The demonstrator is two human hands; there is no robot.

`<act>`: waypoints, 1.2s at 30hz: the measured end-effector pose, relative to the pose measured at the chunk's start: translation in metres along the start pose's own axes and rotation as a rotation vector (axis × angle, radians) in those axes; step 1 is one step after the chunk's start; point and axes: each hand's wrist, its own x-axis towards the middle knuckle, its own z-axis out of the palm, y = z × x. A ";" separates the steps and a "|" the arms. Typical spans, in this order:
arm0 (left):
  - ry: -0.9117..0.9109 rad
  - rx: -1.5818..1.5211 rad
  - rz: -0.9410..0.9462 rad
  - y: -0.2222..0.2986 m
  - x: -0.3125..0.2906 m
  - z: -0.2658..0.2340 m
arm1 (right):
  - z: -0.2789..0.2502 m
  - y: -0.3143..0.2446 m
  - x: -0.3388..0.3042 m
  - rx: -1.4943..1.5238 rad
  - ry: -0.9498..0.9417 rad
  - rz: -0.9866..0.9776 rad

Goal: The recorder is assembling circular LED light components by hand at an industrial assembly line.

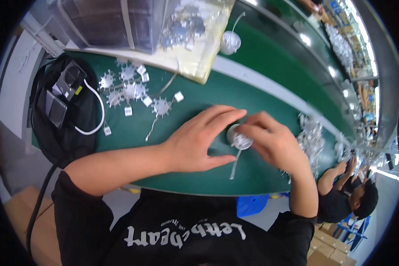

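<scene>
My left hand [198, 142] and my right hand [272, 142] meet over the green bench top [235, 95]. Between their fingertips is a small round white part [240, 140] with a thin white lead hanging toward me. My left thumb and fingers curve around its left side, and my right fingers press on its top right. Most of the part is hidden by my fingers.
Several white spiky round parts with small tags [129, 91] lie at the left. A black bag with a charger and white cable [68, 95] sits at the far left. A clear bag of parts [195, 31] lies behind. A pile of parts [312, 137] and another person [348, 195] are at the right.
</scene>
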 end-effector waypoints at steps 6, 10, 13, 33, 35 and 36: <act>-0.142 0.026 -0.016 -0.004 -0.001 0.005 | 0.071 -0.045 -0.041 0.661 0.473 0.475; -0.233 0.146 0.065 -0.010 -0.005 0.007 | 0.077 -0.064 -0.064 0.655 0.278 0.528; -0.227 0.093 0.057 -0.007 -0.004 0.007 | 0.082 -0.066 -0.073 0.544 0.284 0.487; -0.348 0.093 0.146 0.005 -0.009 0.006 | 0.065 -0.041 -0.064 0.250 0.670 0.323; -0.362 0.110 0.145 0.004 -0.008 0.002 | 0.082 -0.026 -0.068 0.184 0.569 0.529; -0.370 0.125 0.140 0.004 -0.008 0.002 | 0.084 -0.019 -0.071 0.139 0.510 0.625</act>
